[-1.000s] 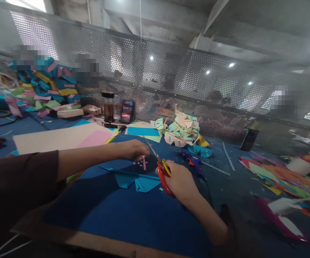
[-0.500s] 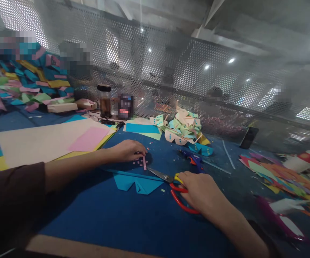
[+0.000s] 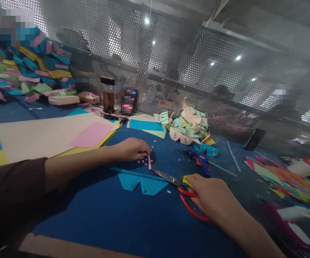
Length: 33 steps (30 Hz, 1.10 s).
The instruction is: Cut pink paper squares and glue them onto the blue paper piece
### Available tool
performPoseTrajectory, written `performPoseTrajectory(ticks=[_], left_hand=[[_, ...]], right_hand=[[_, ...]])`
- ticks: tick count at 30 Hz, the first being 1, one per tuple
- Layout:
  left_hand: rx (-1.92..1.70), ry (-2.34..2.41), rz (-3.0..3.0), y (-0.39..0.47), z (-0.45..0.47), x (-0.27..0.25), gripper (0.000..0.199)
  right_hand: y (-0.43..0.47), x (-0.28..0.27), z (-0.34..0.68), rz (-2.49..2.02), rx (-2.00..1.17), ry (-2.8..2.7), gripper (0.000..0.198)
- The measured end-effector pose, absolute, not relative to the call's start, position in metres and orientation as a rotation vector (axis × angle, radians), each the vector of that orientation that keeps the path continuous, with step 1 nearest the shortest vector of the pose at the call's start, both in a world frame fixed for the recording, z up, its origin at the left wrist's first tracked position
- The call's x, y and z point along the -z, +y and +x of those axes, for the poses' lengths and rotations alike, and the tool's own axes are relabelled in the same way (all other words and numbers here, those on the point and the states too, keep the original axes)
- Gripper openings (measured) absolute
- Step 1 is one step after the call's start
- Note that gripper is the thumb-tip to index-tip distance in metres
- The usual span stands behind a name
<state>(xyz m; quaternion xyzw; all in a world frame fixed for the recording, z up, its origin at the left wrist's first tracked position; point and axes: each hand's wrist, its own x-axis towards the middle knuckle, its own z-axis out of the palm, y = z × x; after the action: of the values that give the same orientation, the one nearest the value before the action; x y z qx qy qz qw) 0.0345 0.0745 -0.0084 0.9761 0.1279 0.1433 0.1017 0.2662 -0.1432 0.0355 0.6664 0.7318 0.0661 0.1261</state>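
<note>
My left hand [image 3: 133,148] pinches the upper end of a narrow pink paper strip [image 3: 149,163]. Small pink paper squares [image 3: 142,161] lie on the blue tabletop under and beside its fingers. My right hand [image 3: 208,191] grips the handles of scissors [image 3: 171,178] with red and yellow grips. Their blades look closed, and the tip points left, close to the strip's lower end. Just below the blades lies a folded blue paper piece [image 3: 144,183] with a notched lower edge.
Large paper sheets [image 3: 42,132] cover the left. Behind are folded paper pieces [image 3: 188,125], a lidded jar [image 3: 108,96] and a blue glue gun [image 3: 199,159]. Coloured paper scraps [image 3: 281,179], a cup [image 3: 308,165] and a purple tool [image 3: 286,227] lie right. A perforated metal screen [image 3: 144,61] stands at the back.
The whole view has shifted slightly, so things appear a little further right. Both hands keep their hold on the strip and the scissors; the scissors' tip stays near the strip's lower end.
</note>
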Motion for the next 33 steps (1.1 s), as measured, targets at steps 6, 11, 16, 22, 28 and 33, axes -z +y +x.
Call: performPoseTrajectory(ticks=[6,11,16,22,28,33], left_hand=[[-0.416,0.365,2.891,0.073,0.034,0.009,0.021],[-0.424,0.364,2.904,0.071,0.034,0.008,0.021],[-0.427,0.416,2.889,0.065,0.036,0.005,0.017],[-0.53,0.505,2.85,0.062,0.041,0.007,0.019],[-0.685,0.719,2.635,0.063,0.039,-0.006,0.018],[-0.594,0.622,2.236,0.045,0.037,-0.034,0.025]], right_hand=[[-0.139,-0.035,0.257,1.943,-0.236,2.17,0.025],[-0.137,-0.031,0.259,2.001,-0.237,2.124,0.022],[-0.134,-0.026,0.263,2.016,-0.269,2.084,0.025],[-0.135,-0.028,0.259,2.058,-0.293,2.115,0.015],[-0.139,-0.031,0.261,2.351,-0.133,2.168,0.014],[-0.132,-0.037,0.255,2.752,0.363,2.323,0.027]])
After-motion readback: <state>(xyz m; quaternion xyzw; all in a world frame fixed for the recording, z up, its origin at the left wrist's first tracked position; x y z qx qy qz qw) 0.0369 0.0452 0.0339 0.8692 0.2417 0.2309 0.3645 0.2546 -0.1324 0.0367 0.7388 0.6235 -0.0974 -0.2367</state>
